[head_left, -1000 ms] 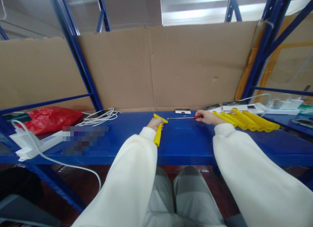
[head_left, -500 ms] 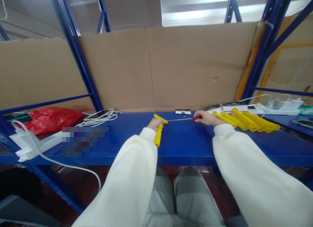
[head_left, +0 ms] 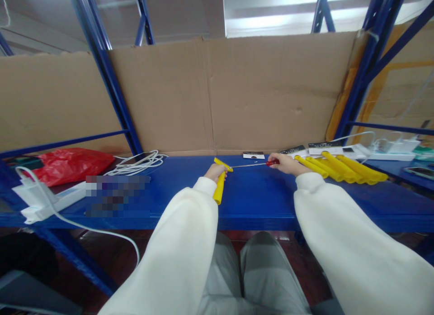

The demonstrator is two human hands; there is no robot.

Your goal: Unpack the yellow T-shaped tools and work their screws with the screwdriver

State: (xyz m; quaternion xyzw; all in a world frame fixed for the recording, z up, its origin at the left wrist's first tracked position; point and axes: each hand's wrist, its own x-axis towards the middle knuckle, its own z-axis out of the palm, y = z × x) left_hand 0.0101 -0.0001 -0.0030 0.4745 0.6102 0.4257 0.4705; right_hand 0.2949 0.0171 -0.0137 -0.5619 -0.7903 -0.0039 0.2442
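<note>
My left hand (head_left: 214, 172) is closed around a yellow T-shaped tool (head_left: 219, 193), its thick handle pointing toward me and its narrow crosspiece at the far end. My right hand (head_left: 282, 163) grips the red handle of a screwdriver (head_left: 250, 165). The long metal shaft lies nearly level, pointing left, and its tip meets the crosspiece by my left fingers. Whether the tip sits in a screw is too small to tell. Just beside my right wrist, several yellow handle-like pieces (head_left: 342, 168) lie side by side on the blue table (head_left: 257, 193).
A small black-and-white card (head_left: 253, 155) lies at the back by the cardboard panel (head_left: 237, 93). On the left are a red plastic bag (head_left: 73, 164), a coiled white cable (head_left: 144, 163) and a white power strip (head_left: 64, 197). Blue metal posts stand on both sides.
Almost nothing differs. Both hands, the yellow tool and the screwdriver keep the same places, apart from a very slight shift of the right hand.
</note>
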